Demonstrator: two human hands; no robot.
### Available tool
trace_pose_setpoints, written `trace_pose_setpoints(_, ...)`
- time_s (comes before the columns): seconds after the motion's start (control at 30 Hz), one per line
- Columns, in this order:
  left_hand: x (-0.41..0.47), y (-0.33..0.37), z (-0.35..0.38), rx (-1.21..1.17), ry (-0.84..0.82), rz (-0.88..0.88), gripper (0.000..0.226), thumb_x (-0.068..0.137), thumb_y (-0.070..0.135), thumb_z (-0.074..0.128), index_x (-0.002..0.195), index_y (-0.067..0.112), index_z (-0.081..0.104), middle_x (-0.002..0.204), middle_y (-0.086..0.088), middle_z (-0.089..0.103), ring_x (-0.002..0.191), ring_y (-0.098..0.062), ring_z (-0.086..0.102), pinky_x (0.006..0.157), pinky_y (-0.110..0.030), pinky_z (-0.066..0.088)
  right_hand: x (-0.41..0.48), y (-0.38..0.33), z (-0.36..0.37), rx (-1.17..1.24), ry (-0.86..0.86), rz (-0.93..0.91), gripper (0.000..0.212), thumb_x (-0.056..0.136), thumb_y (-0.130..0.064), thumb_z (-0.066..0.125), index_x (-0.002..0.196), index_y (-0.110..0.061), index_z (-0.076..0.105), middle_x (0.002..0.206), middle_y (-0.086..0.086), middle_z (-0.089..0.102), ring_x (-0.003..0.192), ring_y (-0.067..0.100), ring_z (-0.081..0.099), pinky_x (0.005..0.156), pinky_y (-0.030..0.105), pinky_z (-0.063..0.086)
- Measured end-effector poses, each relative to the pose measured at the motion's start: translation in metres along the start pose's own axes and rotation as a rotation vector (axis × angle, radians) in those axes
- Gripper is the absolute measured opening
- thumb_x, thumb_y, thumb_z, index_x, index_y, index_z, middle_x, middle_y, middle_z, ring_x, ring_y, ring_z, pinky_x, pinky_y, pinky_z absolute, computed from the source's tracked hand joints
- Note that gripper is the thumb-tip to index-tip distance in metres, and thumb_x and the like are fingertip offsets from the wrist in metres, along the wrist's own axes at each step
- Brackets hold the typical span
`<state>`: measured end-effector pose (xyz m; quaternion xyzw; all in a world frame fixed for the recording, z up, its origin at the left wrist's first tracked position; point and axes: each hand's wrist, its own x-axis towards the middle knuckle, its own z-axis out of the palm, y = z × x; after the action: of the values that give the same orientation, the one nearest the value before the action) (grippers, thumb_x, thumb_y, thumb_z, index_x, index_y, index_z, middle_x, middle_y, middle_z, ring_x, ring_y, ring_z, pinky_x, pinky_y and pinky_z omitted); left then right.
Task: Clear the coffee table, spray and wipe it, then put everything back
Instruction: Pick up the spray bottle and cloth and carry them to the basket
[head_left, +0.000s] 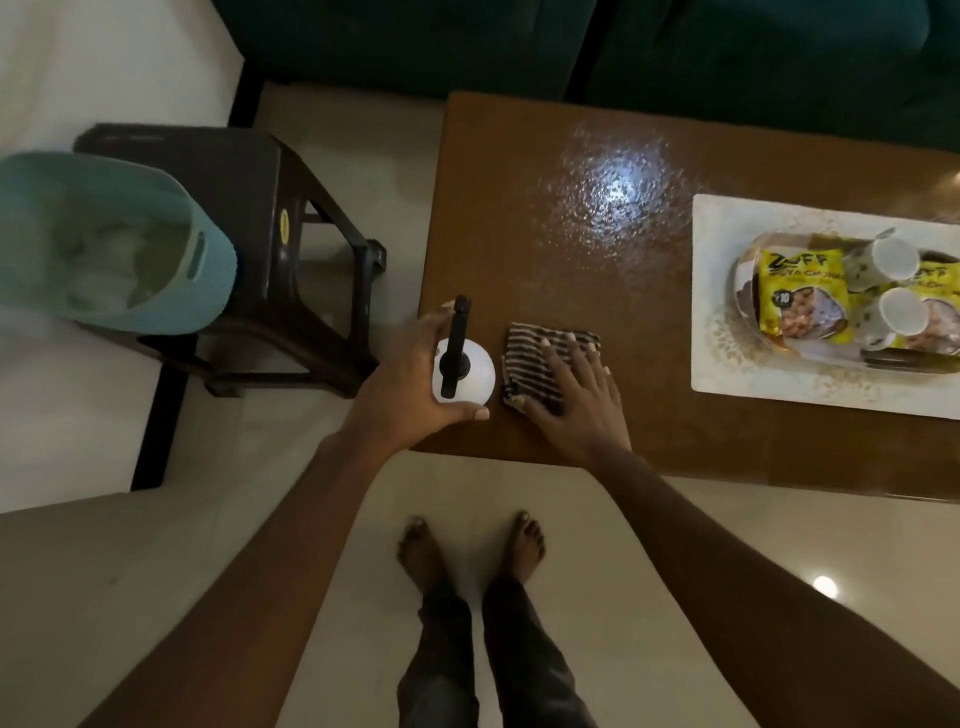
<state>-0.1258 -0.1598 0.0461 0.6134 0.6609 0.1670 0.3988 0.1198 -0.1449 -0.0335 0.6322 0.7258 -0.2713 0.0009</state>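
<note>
The left hand (410, 379) grasps the bottle (464, 378) at the surface's (519, 260) near-left corner, while the right hand (571, 395), nearer the wet patch (613, 192), lies flat, released, on the cloth (535, 358) just right of it.

left hand (410, 379) curled gripping, right hand (569, 395) flat

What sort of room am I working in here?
Most likely a home living room: a low wooden coffee table stands before a dark green sofa, with a tray of snack packets and cups on it.
</note>
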Motion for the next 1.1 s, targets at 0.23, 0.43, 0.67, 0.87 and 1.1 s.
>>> trace_pose_setpoints(0.23, 0.019, -0.004, 0.012, -0.071, 0.076, 0.048, 0.086, 0.065, 0.033, 0.092, 0.134, 0.035, 0.042, 0.135, 0.001, 0.055, 0.111, -0.008, 0.052, 0.083, -0.011, 0.034, 0.020, 0.009, 0.042, -0.148, -0.027, -0.115, 0.107, 0.071, -0.098, 0.027, 0.154, -0.044, -0.012, 0.163, -0.003, -0.023, 0.147, 0.022, -0.027, 0.115, 0.045, -0.024)
trace_pose_setpoints(0.43, -0.008, 0.004, 0.012, -0.053, 0.127, 0.014, 0.072, 0.071, 0.023, 0.090, 0.131, 0.024, 0.050, 0.093, 0.009, 0.068, 0.095, -0.016, 0.068, 0.092, -0.036, 0.053, -0.021, 0.018, 0.061, -0.311, -0.100, -0.256, 0.117, 0.072, -0.088, 0.049, 0.155, -0.036, -0.014, 0.161, 0.005, -0.026, 0.148, 0.033, -0.024, 0.117, 0.059, -0.011)
trace_pose_setpoints(0.67, -0.051, 0.002, 0.012, -0.020, 0.176, -0.015, 0.070, 0.071, 0.026, 0.090, 0.131, 0.024, 0.053, 0.096, 0.005, 0.075, 0.092, -0.016, 0.071, 0.087, -0.037, 0.056, -0.052, 0.000, 0.052, 0.059, -0.235, -0.140, 0.070, 0.096, -0.014, 0.051, 0.153, -0.042, 0.022, 0.164, -0.010, -0.002, 0.149, 0.018, -0.018, 0.116, 0.038, -0.014)
trace_pose_setpoints(0.87, -0.098, 0.019, -0.006, -0.114, 0.299, -0.147, 0.075, 0.070, 0.030, 0.090, 0.136, 0.019, 0.054, 0.099, -0.001, 0.074, 0.096, -0.020, 0.069, 0.090, -0.030, 0.051, -0.064, -0.044, -0.012, 0.644, -0.194, 0.135, 0.043, 0.093, 0.003, 0.052, 0.127, -0.023, 0.060, 0.120, 0.000, 0.066, 0.110, 0.021, 0.061, 0.086, 0.031, 0.052)
trace_pose_setpoints(1.1, -0.146, 0.042, -0.075, -0.144, 0.403, -0.199, 0.073, 0.069, 0.031, 0.090, 0.132, 0.027, 0.053, 0.090, 0.019, 0.062, 0.092, -0.009, 0.062, 0.083, -0.022, 0.043, -0.084, -0.141, -0.080, 0.712, -0.085, -0.012, 0.039, 0.094, -0.004, 0.058, 0.099, -0.043, 0.060, 0.080, -0.020, 0.065, 0.063, -0.005, 0.055, 0.048, 0.011, 0.038)
